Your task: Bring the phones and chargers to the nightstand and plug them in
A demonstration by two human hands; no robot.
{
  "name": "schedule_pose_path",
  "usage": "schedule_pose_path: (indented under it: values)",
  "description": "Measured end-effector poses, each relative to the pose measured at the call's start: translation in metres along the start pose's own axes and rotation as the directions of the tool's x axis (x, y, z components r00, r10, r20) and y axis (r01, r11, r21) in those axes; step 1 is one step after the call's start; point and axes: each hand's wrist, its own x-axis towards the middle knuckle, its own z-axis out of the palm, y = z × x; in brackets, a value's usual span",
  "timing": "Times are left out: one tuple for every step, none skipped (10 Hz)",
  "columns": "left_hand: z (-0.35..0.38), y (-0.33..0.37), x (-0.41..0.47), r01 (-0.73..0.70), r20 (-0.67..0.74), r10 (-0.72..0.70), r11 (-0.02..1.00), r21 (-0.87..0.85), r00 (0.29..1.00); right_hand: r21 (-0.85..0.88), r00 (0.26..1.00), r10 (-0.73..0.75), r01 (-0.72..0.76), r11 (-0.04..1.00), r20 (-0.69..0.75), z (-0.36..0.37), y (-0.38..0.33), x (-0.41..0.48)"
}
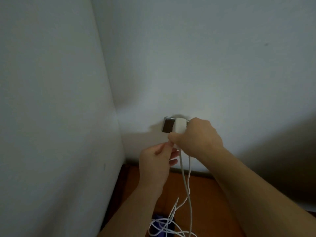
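Note:
A white charger block (pixel 179 126) sits against the dark wall socket (pixel 167 126). My right hand (pixel 196 136) grips the block from the right and below. My left hand (pixel 158 159) pinches the white cable's plug end (pixel 171 143) just under the block. Two white cables (pixel 185 182) hang down from the block to the orange nightstand top (pixel 205 194). A dark blue phone (pixel 162 225) lies on the nightstand at the bottom, partly under loops of cable.
A white padded headboard or panel (pixel 51 117) fills the left side and meets the white wall (pixel 205 57) in a corner. The nightstand's back edge touches the wall. Shadow darkens the right side.

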Motion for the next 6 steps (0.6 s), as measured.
schedule_pose_path:
  values:
    - [0.003, -0.001, 0.001, 0.052, -0.029, -0.053, 0.997, -0.057, 0.998, -0.005, 1.000, -0.011, 0.011, 1.000, -0.007, 0.002, 0.002, 0.003]
    - [0.003, -0.003, 0.000, 0.113, -0.057, -0.120, 0.988, -0.109, 0.991, -0.015, 1.000, -0.019, 0.018, 1.000, -0.019, 0.002, 0.003, 0.002]
    - [0.003, -0.005, 0.000, 0.136, -0.106, -0.151, 0.982, -0.132, 0.983, -0.028, 0.999, -0.040, 0.040, 0.999, -0.027, 0.001, 0.005, 0.000]
    - [0.002, -0.004, -0.004, 0.070, -0.165, -0.070, 0.998, -0.002, 0.984, -0.060, 0.993, -0.089, 0.085, 0.995, -0.081, -0.001, 0.008, -0.009]
    - [-0.002, 0.002, -0.003, -0.010, -0.174, 0.019, 0.999, 0.052, 0.985, -0.091, 0.974, -0.145, 0.131, 0.987, -0.175, -0.008, 0.016, -0.021]
    - [-0.001, 0.020, -0.008, -0.068, -0.152, 0.095, 0.982, 0.178, 0.984, -0.099, 0.976, -0.153, 0.139, 0.985, -0.155, -0.021, 0.026, -0.037]
